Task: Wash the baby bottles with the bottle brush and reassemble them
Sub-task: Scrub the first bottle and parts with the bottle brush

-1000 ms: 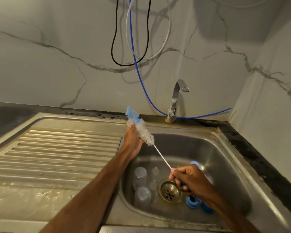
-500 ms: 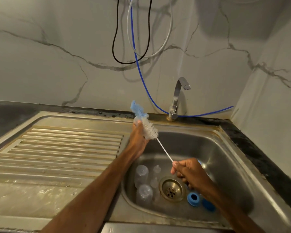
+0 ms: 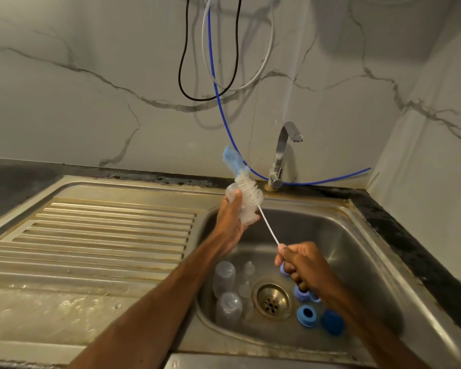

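My left hand grips a clear baby bottle above the left rim of the sink. The bottle brush, with white bristles and a blue sponge tip, lies against the outside of that bottle. Its thin white handle runs down to my right hand, which grips the handle's end above the basin. Two more clear bottles and clear teats lie at the bottom left of the basin. Several blue collars and caps lie right of the drain.
The steel sink has a brass drain and a chrome tap at the back, with no water running. A ribbed draining board extends left. Cables and a blue hose hang on the marble wall.
Both hands have risen slightly. The brush has slid back along the bottle, and more of the clear bottle shows in my left hand.
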